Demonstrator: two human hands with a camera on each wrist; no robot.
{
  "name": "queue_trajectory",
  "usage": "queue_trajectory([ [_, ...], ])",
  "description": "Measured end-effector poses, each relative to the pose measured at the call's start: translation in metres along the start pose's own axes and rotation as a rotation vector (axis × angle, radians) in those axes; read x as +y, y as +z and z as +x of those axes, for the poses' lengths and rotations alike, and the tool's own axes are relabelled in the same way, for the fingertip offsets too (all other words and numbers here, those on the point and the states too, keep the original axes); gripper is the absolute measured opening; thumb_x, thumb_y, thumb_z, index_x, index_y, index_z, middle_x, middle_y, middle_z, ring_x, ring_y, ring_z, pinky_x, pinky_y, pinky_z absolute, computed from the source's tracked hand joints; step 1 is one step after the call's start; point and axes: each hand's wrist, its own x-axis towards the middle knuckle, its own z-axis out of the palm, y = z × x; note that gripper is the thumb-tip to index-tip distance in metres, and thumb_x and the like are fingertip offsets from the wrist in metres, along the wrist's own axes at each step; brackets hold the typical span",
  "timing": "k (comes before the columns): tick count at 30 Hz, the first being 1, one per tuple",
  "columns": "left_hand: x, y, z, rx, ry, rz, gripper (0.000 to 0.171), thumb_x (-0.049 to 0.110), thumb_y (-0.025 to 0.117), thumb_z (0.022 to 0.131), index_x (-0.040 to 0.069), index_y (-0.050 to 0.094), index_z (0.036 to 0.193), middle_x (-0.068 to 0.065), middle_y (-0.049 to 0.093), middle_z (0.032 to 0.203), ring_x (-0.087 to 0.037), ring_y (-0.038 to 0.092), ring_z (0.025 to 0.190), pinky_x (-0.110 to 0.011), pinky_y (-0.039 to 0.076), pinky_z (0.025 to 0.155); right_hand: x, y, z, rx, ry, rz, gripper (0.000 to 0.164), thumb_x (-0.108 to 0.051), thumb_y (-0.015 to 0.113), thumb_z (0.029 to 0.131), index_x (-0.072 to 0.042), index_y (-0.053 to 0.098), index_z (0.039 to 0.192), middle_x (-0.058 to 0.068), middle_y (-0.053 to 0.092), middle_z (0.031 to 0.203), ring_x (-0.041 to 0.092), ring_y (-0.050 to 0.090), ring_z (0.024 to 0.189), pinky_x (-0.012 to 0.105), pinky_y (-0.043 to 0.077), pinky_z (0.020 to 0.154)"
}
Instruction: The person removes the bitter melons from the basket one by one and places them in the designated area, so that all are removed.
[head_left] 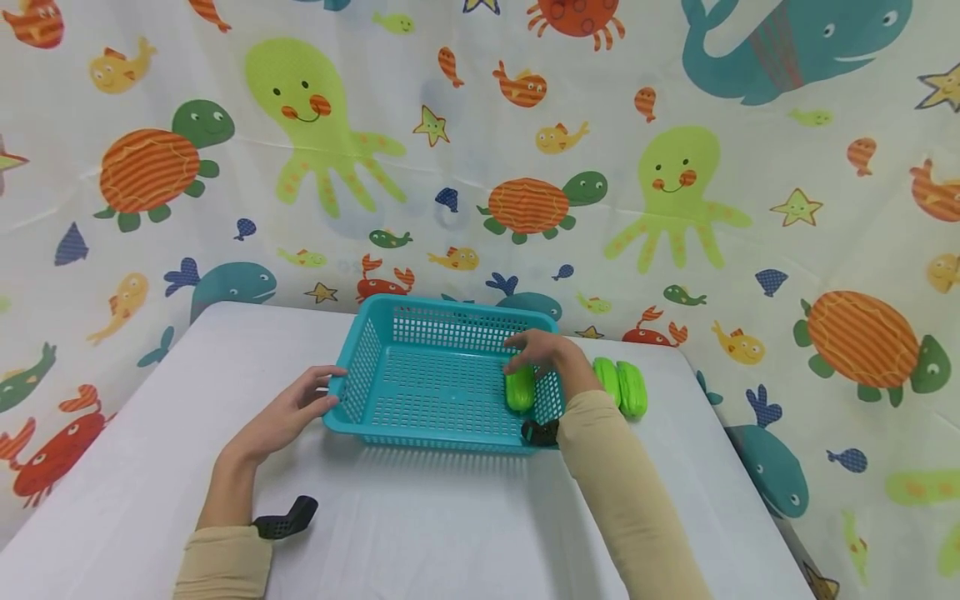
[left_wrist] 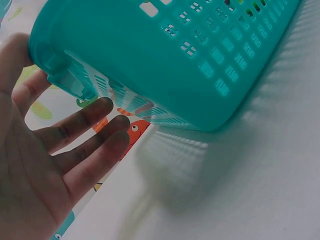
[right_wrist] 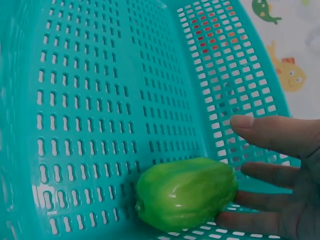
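A turquoise plastic basket [head_left: 450, 441] with perforated walls stands on the white table. At its left end my left hand [head_left: 300, 408] pinches the rim between thumb and forefinger; the other fingers [left_wrist: 95, 160] stretch out beside the wall in the left wrist view. Inside the basket, at the right end, lies one glossy green papaya [right_wrist: 187, 194]. My right hand [right_wrist: 280, 185] is over that end, thumb and fingers spread apart, with the lower fingertips right at the papaya's end. Nothing is gripped in it.
Two more green papayas [head_left: 632, 390] lie side by side on the table [head_left: 450, 525], just right of the basket. A curtain [head_left: 465, 125] printed with sea animals hangs behind the table. Each wrist carries a black camera mount [head_left: 288, 518].
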Motion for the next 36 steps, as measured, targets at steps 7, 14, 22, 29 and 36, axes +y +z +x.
queue_trajectory([
  [7, -0.002, -0.001, -0.001, 0.005, 0.005, -0.005, 0.053, 0.037, 0.052, 0.101, 0.017, 0.034, 0.147, -0.027, 0.031, 0.150, -0.052, 0.030, 0.136, -0.070, 0.032, 0.102, 0.002, 0.005, 0.007, -0.052, -0.033, 0.045, 0.065, -0.012, 0.072, 0.089, -0.011, 0.043, 0.147, 0.014, 0.031, 0.156, 0.037, 0.036, 0.138, 0.050, 0.047, 0.099],
  [14, -0.005, 0.002, -0.002, 0.010, 0.019, -0.022, 0.052, 0.035, 0.053, 0.101, 0.015, 0.035, 0.146, -0.027, 0.030, 0.150, -0.052, 0.030, 0.136, -0.070, 0.031, 0.102, 0.011, 0.013, 0.015, -0.070, -0.044, 0.118, 0.056, -0.015, 0.073, 0.089, -0.012, 0.053, 0.141, 0.013, 0.033, 0.154, 0.034, 0.038, 0.137, 0.049, 0.043, 0.104],
  [22, -0.004, 0.003, -0.001, 0.010, 0.018, -0.017, 0.052, 0.035, 0.053, 0.101, 0.016, 0.036, 0.146, -0.026, 0.031, 0.151, -0.052, 0.030, 0.136, -0.070, 0.032, 0.102, 0.016, 0.016, 0.021, -0.108, -0.110, 0.088, 0.050, -0.014, 0.072, 0.089, -0.015, 0.058, 0.137, 0.009, 0.031, 0.156, 0.031, 0.035, 0.140, 0.046, 0.041, 0.107],
  [29, -0.003, 0.002, -0.001, 0.016, 0.020, -0.001, 0.051, 0.036, 0.053, 0.101, 0.017, 0.036, 0.146, -0.026, 0.032, 0.150, -0.052, 0.031, 0.136, -0.069, 0.032, 0.102, 0.017, 0.017, 0.025, -0.119, -0.108, 0.086, 0.049, -0.012, 0.071, 0.089, -0.020, 0.059, 0.136, 0.010, 0.026, 0.159, 0.032, 0.030, 0.143, 0.045, 0.038, 0.109],
  [36, -0.003, 0.004, -0.001, 0.016, 0.021, 0.002, 0.051, 0.035, 0.053, 0.101, 0.017, 0.036, 0.145, -0.026, 0.033, 0.150, -0.052, 0.031, 0.136, -0.068, 0.034, 0.102, 0.019, 0.020, 0.027, -0.095, -0.109, 0.077, 0.050, -0.015, 0.073, 0.088, -0.023, 0.060, 0.136, 0.011, 0.027, 0.158, 0.033, 0.031, 0.141, 0.046, 0.037, 0.110],
])
